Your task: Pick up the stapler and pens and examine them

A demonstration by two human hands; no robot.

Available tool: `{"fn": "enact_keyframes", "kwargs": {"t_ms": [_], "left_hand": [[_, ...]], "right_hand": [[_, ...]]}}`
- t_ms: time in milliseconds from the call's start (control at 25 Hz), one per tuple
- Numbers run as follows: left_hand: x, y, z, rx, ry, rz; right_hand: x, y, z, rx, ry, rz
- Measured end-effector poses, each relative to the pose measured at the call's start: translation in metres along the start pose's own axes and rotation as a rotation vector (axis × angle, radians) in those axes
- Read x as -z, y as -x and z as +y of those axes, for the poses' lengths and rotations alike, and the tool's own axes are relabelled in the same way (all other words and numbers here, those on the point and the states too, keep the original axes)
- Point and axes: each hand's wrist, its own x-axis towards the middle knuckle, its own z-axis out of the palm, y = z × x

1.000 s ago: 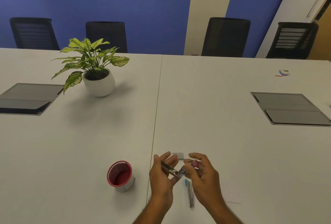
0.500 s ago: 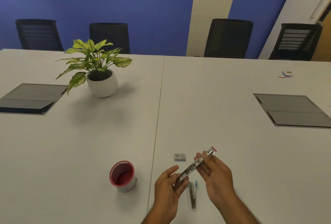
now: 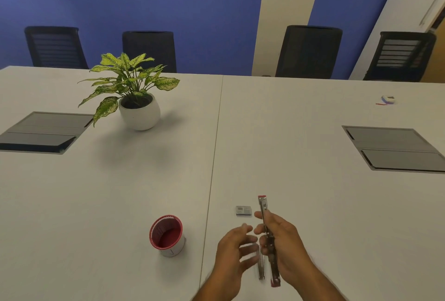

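The opened-out stapler (image 3: pixel 267 235) is gripped upright by the right hand (image 3: pixel 283 243) just beside the staple box (image 3: pixel 243 211) — the left hand (image 3: pixel 234 250), blurred, fingers spread, holds nothing — so loading seems underway, and staples would be fetched next.

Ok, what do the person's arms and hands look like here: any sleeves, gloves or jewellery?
Both forearms are bare as far as the frame shows, with no sleeve in view. The left hand and right hand wear no gloves; no ring, watch or band shows. The left hand's fingers are motion-blurred.
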Motion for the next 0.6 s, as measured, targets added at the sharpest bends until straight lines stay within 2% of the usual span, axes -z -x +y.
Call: {"fn": "enact_keyframes", "kwargs": {"t_ms": [160, 280, 480, 600], "left_hand": [[0.008, -0.004, 0.014, -0.165, 0.066, -0.172], [0.015, -0.008, 0.021, -0.225, 0.045, -0.248], [0.021, -0.011, 0.016, -0.273, -0.011, -0.285], [0.022, -0.011, 0.013, -0.319, -0.030, -0.252]], "right_hand": [[-0.001, 0.009, -0.002, -0.063, 0.160, -0.088], [-0.001, 0.014, -0.003, -0.090, 0.243, -0.122], [-0.003, 0.017, -0.006, -0.114, 0.332, -0.128], [-0.002, 0.018, -0.006, -0.115, 0.334, -0.116]]}}
